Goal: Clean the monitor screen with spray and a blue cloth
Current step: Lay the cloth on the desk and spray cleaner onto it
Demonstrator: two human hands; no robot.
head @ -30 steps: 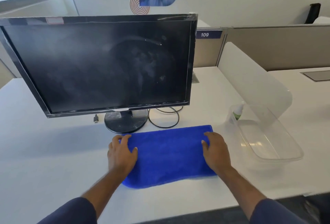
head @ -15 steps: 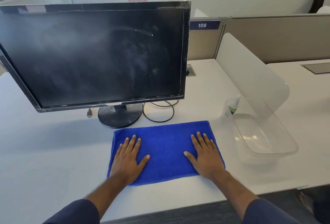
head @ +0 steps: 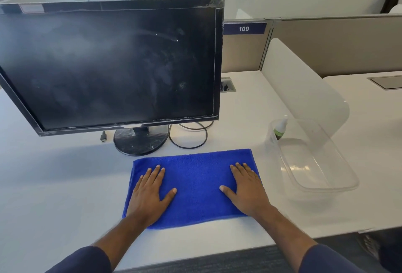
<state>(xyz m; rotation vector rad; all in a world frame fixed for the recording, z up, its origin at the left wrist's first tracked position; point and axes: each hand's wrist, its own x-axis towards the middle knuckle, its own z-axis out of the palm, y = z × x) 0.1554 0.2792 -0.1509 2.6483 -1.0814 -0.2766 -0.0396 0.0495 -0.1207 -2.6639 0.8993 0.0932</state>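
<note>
Two hands lie flat on the blue cloth (head: 195, 187) in the lower middle of the frame: the left hand (head: 150, 194) near its left end, the right hand (head: 248, 190) near its right end, each with straight fingers held fairly close together and the thumb splayed inward, pressing rather than pinching. That cloth, a folded rectangle on the white desk (head: 54, 185), looks soft, light and limp, so it should bunch easily; I judge a corner or a short edge the best place to take hold. Above it, filling the upper left, stands the monitor (head: 108, 66), its dark screen hazy with smears, likely fragile and needing gentle pressure. At right sits a clear plastic tub (head: 339, 185), seemingly holding nothing, while a small spray bottle (head: 279, 129) with a white top shows at its far left corner; whether inside or just behind the wall, I cannot tell.
</note>
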